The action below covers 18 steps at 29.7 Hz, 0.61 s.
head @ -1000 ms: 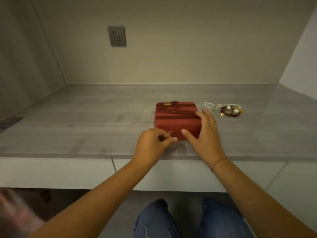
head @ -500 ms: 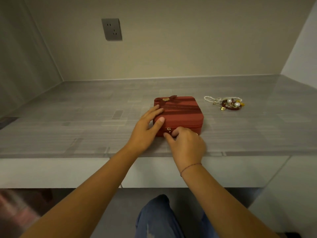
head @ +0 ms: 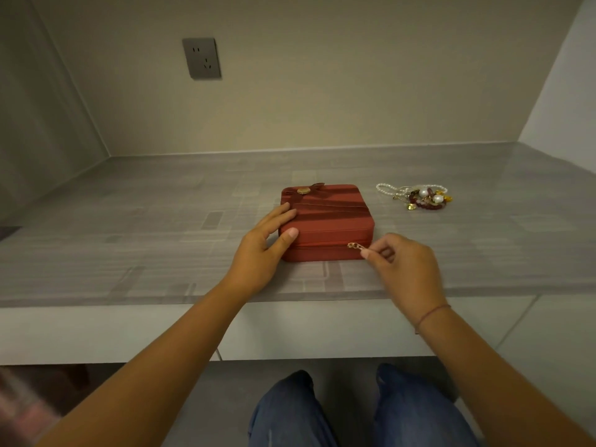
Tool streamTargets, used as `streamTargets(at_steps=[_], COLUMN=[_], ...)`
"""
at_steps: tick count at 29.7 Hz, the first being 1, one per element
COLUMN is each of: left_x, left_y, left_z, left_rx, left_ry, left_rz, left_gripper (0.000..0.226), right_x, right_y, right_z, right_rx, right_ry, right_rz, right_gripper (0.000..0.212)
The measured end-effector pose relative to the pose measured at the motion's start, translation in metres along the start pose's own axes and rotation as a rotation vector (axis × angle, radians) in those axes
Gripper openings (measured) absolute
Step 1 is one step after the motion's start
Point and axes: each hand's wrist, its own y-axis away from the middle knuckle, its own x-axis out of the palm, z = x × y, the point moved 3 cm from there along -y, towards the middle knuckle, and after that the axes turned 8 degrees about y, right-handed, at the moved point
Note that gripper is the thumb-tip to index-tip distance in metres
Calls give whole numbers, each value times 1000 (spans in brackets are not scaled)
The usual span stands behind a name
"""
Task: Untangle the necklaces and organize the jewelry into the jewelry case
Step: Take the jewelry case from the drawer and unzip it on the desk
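A red zipped jewelry case (head: 332, 217) with a bow and a gold button on its lid lies on the grey counter, lid down. My left hand (head: 261, 250) holds its left front corner, fingers on the lid and thumb against the front wall. My right hand (head: 403, 269) pinches the gold zipper pull (head: 354, 246) near the case's right front corner. A tangled heap of necklaces (head: 419, 196), with white pearls, dark red beads and gold charms, lies to the right of the case, apart from both hands.
The grey counter (head: 161, 240) runs back to a beige wall with a power socket (head: 201, 58). Walls close it in on the left and right. Its front edge is just under my wrists, and my knees in jeans show below.
My right hand has drawn the zipper pull from the middle of the case's front to its right corner. My left hand stays on the left corner. The camera has tilted a little.
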Motion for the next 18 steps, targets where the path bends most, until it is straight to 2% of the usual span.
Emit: streamTargets(at_steps=[9, 13, 18], left_x=[0, 4, 48], left_y=[0, -6, -24], left_z=[-5, -22, -48], left_rx=[-6, 36, 217], left_ry=[-72, -421, -787], left_rz=[17, 33, 276], left_gripper=[42, 45, 76], right_x=[-15, -10, -13], right_y=[-29, -31, -35], right_z=[-35, -40, -45], right_rx=[15, -3, -16], right_ry=[-88, -192, -261], right_rz=[108, 183, 252], right_gripper=[12, 11, 14])
